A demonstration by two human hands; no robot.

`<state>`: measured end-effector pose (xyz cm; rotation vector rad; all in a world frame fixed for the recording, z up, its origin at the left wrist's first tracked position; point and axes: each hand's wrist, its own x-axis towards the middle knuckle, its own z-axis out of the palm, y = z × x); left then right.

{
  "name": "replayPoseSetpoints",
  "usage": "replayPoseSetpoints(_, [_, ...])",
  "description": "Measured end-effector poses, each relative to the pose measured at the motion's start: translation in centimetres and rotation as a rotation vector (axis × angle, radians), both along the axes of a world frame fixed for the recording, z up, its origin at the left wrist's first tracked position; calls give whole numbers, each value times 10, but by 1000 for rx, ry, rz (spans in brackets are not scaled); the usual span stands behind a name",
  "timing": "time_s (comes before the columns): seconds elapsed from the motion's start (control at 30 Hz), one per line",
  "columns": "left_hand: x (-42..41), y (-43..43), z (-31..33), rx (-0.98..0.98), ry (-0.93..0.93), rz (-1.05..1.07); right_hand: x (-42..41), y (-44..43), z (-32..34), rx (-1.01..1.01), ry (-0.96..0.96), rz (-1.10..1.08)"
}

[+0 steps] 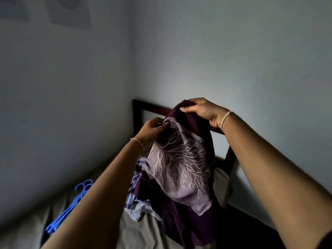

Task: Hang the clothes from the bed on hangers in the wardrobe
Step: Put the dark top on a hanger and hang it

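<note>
Both hands hold the purple top (pixel 179 168) up over the bed (pixel 143 229): left hand (pixel 152 130) pinches one edge, right hand (pixel 203 110) grips the other. It looks soft, light and floppy, so hold the shoulders.

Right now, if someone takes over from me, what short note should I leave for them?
Left hand pinches the pale printed edge of the maroon garment; right hand grips its dark top.
It is held up over the bed.
Blue hangers lie on the bed at left, untouched.
Checked clothes lie under the garment.
Done: nothing on a hanger yet. Wardrobe not in view.
Left: hang this garment, then the rest.
</note>
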<state>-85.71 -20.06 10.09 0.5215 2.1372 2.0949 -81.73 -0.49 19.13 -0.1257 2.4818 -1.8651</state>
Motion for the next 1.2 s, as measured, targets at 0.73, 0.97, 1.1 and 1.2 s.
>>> replayPoseSetpoints(0.73, [64, -22, 21, -759, -101, -241, 78, 12, 35, -207, 195, 8])
replayPoseSetpoints(0.97, [53, -45, -7, -786, 44, 10, 81, 48, 16, -315, 59, -165])
replayPoseSetpoints(1.1, [56, -46, 4, -291, -101, 122, 84, 71, 3, -124, -27, -269])
replayPoseSetpoints(1.2, [70, -31, 21, 19, -183, 97, 89, 81, -16, -27, -65, -299])
